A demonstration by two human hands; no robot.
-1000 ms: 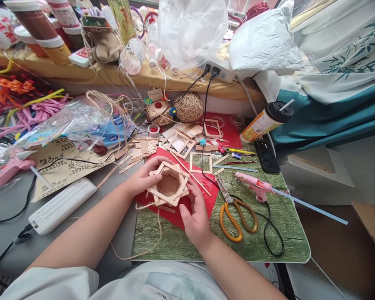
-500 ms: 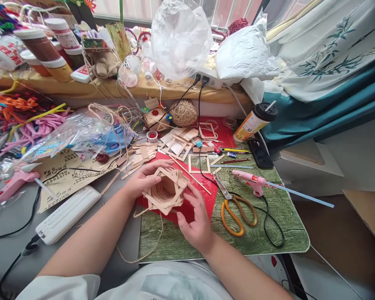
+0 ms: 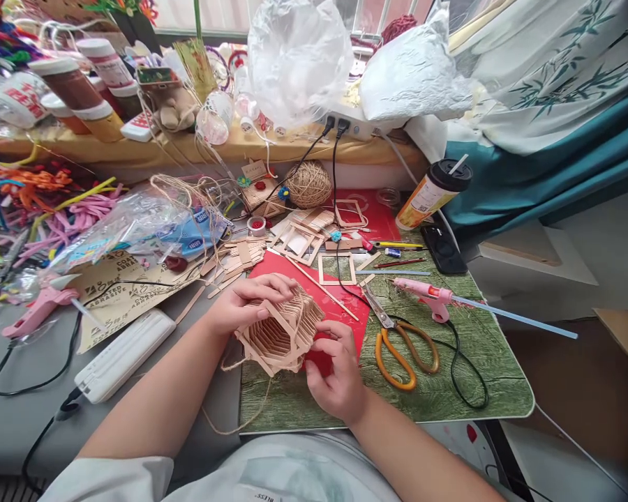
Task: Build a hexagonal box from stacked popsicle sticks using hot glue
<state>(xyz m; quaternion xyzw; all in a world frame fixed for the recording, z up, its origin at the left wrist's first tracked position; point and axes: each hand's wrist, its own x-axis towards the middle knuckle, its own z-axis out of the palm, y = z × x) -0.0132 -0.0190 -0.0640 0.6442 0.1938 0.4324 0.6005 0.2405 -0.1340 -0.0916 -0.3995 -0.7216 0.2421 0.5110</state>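
A hollow, many-sided stack of wooden craft sticks is tilted over the red sheet, its opening facing me and twine trailing from its lower left. My left hand grips its upper left side, thumb at the rim and fingers over the top. On the right, my right hand has its fingers curled against the stack's side; fingertip contact is partly hidden. Orange-handled scissors and a pink glue gun lie to the right. Square stick frames are behind.
A lidded drink cup and a phone stand and lie at the back right. To the left are a white power strip, another pink glue gun, and loose sticks. A twine ball sits behind.
The stick stack has tipped, showing more of its ridged side. My left fingers have moved over its top, and my right fingers have curled closer together. The view has shifted slightly.
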